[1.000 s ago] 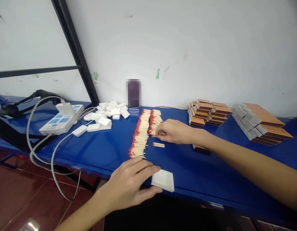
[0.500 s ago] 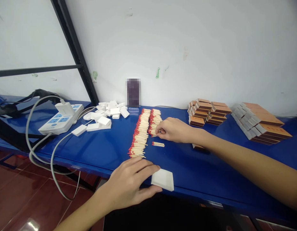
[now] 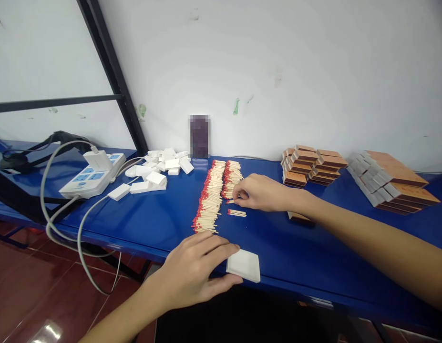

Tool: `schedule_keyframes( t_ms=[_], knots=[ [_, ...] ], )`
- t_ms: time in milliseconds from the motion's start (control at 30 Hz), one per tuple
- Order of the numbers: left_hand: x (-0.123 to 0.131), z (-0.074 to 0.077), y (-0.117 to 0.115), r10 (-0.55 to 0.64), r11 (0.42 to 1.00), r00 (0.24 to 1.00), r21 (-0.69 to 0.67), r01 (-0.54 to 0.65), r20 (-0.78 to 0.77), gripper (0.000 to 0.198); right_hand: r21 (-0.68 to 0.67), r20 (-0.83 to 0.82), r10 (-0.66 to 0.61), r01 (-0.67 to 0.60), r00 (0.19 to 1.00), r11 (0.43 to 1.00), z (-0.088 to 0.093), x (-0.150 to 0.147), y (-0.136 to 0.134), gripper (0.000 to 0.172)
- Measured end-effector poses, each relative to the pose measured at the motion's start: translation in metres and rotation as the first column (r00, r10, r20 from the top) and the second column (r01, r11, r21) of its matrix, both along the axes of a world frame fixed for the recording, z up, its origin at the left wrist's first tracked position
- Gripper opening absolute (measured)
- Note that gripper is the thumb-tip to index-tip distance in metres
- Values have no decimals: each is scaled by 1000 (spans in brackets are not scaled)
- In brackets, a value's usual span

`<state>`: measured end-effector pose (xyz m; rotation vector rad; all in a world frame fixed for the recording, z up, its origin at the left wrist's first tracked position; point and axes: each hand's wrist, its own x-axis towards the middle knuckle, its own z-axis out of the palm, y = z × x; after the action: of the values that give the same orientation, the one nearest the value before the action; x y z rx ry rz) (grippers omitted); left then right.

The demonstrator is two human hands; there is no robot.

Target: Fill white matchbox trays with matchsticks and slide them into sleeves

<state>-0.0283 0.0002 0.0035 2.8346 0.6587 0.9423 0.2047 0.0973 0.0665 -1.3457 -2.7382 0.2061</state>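
Between thumb and fingers, my left hand (image 3: 202,267) holds a white matchbox tray (image 3: 243,265) by its left end, at the front edge of the blue table (image 3: 170,214). My right hand (image 3: 258,191) pinches a match (image 3: 231,201) near the lower end of the shorter row of matches (image 3: 231,178). A longer row of red-tipped matches (image 3: 209,197) runs beside it on the left. Just below my right hand, several matches lie side by side in a small group (image 3: 237,213). Partly hidden under my right forearm is a matchbox sleeve (image 3: 300,218).
White trays (image 3: 159,166) lie heaped at the back left, near a power strip (image 3: 92,176) with looping cables. Stacked brown matchboxes (image 3: 310,164) and a larger stack with grey ends (image 3: 392,183) stand at the back right. A dark blurred rectangle (image 3: 200,136) leans against the wall.
My right hand has drawn slightly down from the shorter row, and a match now shows at its fingertips. My left hand keeps the tray in place. The view has shifted a little.
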Motion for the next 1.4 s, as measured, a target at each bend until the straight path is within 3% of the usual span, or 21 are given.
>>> schedule_keyframes(
  t_ms=[467, 800, 1400],
  knots=[
    [-1, 0, 1, 2, 1000, 1000, 7, -2, 8, 34, -16, -1, 29, -29, 1000, 999, -1, 1, 1, 12],
    [0, 1, 0, 0, 1000, 1000, 9, 0, -1, 34, -198, -116, 24, -47, 993, 979, 2, 3, 0, 10],
    [-1, 1, 1, -5, 1000, 1000, -5, 5, -5, 34, -194, -125, 27, -51, 992, 980, 1, 3, 0, 12]
  ],
)
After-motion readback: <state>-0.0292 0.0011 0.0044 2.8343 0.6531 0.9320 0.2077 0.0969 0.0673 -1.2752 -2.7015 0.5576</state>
